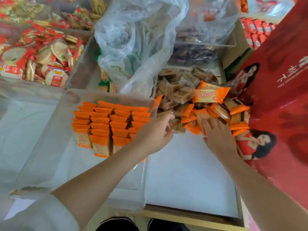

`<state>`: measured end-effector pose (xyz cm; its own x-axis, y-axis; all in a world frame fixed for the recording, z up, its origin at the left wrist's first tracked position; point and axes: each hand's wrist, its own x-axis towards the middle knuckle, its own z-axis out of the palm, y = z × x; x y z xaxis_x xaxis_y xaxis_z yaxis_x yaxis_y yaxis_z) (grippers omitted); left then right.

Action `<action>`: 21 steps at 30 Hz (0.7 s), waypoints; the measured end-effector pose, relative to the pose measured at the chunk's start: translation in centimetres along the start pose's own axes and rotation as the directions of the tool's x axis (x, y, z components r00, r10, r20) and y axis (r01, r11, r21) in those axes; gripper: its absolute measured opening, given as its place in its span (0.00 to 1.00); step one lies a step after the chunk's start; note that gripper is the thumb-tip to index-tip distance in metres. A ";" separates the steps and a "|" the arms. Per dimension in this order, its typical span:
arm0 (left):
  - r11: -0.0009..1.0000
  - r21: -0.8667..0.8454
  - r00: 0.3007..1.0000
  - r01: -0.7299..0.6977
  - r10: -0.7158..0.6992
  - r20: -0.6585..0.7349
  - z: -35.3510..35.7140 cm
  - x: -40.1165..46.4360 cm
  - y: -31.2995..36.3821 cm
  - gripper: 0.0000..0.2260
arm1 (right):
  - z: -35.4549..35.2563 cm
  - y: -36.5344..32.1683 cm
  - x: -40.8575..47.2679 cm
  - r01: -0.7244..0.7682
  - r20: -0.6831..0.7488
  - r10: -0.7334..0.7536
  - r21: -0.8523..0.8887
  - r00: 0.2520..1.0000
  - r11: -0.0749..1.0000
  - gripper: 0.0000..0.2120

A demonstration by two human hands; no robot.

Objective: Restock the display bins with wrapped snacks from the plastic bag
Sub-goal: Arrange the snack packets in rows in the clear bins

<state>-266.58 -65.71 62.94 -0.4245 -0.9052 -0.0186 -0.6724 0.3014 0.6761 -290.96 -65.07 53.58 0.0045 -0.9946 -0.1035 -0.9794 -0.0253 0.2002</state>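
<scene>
1. Left hand [155, 130] reaches over the edge of the clear bin [103, 164], fingers curled around a brown-wrapped snack [177, 125] at the near edge of the loose pile [200, 104].
2. Right hand [218, 135] lies flat, palm down, fingers straight, pressing on orange packets at the pile's front; nothing clenched in it.
3. Loose pile of orange and brown wrapped snacks sits in the white-floored tray [188, 172], heaped at its far end, against the red printed bag [283, 97] on the right.
4. One orange packet [210, 94] lies on top of the heap, label up.
5. Clear bin holds neat rows of orange packets [106, 124], standing on edge, filling its far part.
6. Crumpled clear plastic bag [136, 39] stands behind the pile, mouth open, partly over another bin.
7. Far left: bins of round rice crackers [41, 55] in red-and-white wrappers.
8. Dark wrapped snacks [193, 52] in a clear bin at the back right.
</scene>
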 end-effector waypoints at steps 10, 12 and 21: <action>0.915 0.350 0.976 0.201 -0.216 0.005 8.1 10.2 0.5 0.14 | -6.2 4.2 -2.1 0.049 -0.359 0.157 0.503 0.920 0.863 0.09; 0.849 0.456 0.960 0.269 -0.273 -0.058 9.6 10.8 0.5 0.16 | -6.7 4.5 -2.6 -0.045 -0.203 0.304 0.761 0.931 0.647 0.07; 0.765 0.606 0.976 0.218 -0.155 -0.155 11.2 11.3 0.2 0.10 | -4.5 4.1 -4.2 -0.214 0.198 0.404 0.977 0.893 -0.008 0.04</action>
<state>-278.32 -72.52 54.59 -0.2156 -0.9764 -0.0088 -0.9744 0.2146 0.0673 -294.05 -61.40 59.18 -0.4320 -0.8784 -0.2047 -0.1906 0.3107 -0.9312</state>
